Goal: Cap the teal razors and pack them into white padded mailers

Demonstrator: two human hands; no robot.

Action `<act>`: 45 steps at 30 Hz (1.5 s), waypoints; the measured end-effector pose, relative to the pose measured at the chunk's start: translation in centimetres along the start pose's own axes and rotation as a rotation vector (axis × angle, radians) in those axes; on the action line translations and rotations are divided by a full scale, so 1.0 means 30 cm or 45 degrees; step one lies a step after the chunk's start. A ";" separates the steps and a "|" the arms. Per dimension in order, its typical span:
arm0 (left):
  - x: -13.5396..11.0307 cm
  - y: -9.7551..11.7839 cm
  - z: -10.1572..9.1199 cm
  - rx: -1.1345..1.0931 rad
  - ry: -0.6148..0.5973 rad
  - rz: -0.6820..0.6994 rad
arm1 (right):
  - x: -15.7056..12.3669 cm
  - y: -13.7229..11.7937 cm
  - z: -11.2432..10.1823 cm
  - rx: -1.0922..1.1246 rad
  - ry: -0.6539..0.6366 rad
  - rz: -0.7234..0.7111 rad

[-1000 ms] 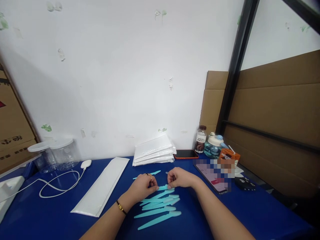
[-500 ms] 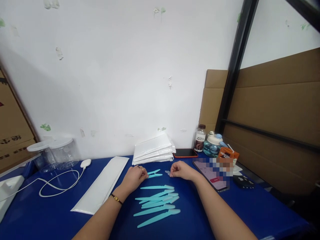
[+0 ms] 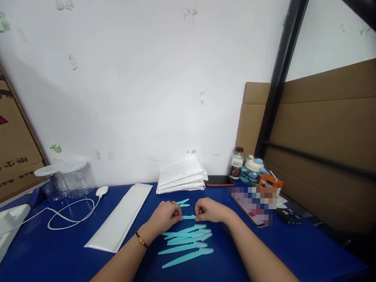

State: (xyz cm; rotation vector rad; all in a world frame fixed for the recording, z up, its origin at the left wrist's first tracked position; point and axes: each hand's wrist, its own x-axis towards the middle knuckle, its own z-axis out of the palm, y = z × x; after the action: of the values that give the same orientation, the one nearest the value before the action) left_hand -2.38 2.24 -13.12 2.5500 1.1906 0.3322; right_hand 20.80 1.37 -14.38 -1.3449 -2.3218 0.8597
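Note:
A teal eyebrow razor [image 3: 188, 217] is stretched between my two hands, just above the blue tabletop. My left hand [image 3: 167, 216] is closed, pinching its left, handle end. At the right end the fingers of my right hand [image 3: 209, 210] are closed around the blade-side tip, which they hide. Beyond my left fingers lie more teal razors [image 3: 183, 204], partly covered by that hand. Nearer to me, several teal razors [image 3: 188, 257] lie roughly side by side, handles to the left and pale translucent tips to the right; a few overlap.
White padded mailers [image 3: 180, 178] are stacked against the wall, and a long white mailer [image 3: 117, 221] lies left of my left hand. A dark phone [image 3: 219, 180], a bottle [image 3: 236, 164], a water jug [image 3: 251, 172] and another phone [image 3: 249, 209] are at the right. Clear jars [image 3: 76, 180] stand far left.
My left hand has shifted right and nearer, onto the razor that topped the near row. My right hand, which pinched a small clear cap, has come down to that razor's other end.

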 end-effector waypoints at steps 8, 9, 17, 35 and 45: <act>-0.005 -0.087 -0.051 0.028 0.111 -0.177 | -0.014 0.032 -0.066 -0.018 0.318 0.127; -0.009 -0.089 -0.056 0.030 0.137 -0.205 | -0.016 0.032 -0.069 -0.015 0.346 0.134; -0.031 0.001 -0.043 -0.061 0.079 -0.069 | -0.037 -0.046 -0.031 0.036 -0.146 0.040; -0.015 -0.060 -0.058 0.040 0.200 -0.142 | -0.021 0.018 -0.058 0.080 0.290 0.119; -0.052 0.052 -0.031 -0.219 -0.187 -0.049 | -0.061 -0.074 -0.044 -0.067 -0.223 0.075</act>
State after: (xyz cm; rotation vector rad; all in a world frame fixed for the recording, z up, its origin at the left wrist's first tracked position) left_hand -2.58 0.24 -11.80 2.3572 1.1053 0.2238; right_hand 20.94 -0.59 -11.90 -1.4178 -2.4629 0.9771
